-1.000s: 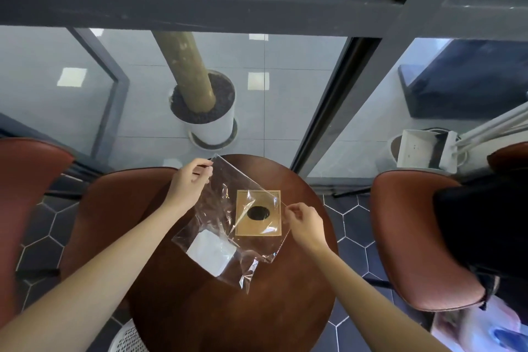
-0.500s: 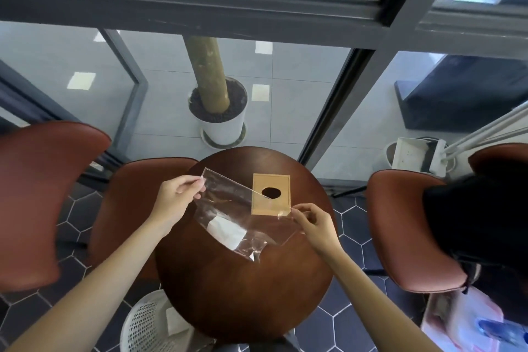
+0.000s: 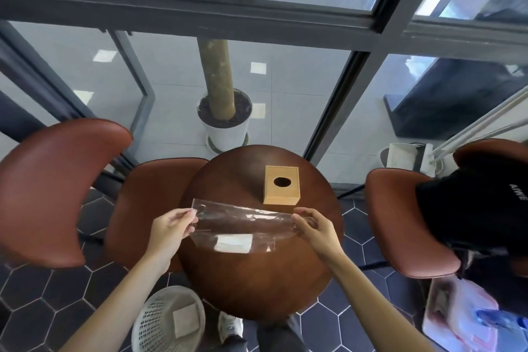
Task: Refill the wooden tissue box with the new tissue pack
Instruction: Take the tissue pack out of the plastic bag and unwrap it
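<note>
The wooden tissue box [image 3: 282, 185] stands upright on the round brown table [image 3: 257, 280], just beyond the right hand's fingertips, its oval slot facing up. Between the two hands a clear plastic bag [image 3: 243, 227] is stretched flat above the tabletop, with a white rectangle, possibly the tissue pack [image 3: 234, 243], showing through its lower part. The left hand [image 3: 171, 233] pinches the bag's left edge between thumb and curled fingers; the right hand [image 3: 314, 233] pinches the right edge likewise. A white slotted basket [image 3: 160, 320] sits on the floor below the left forearm, and brown chairs [image 3: 54, 191] flank the table on both sides.
</note>
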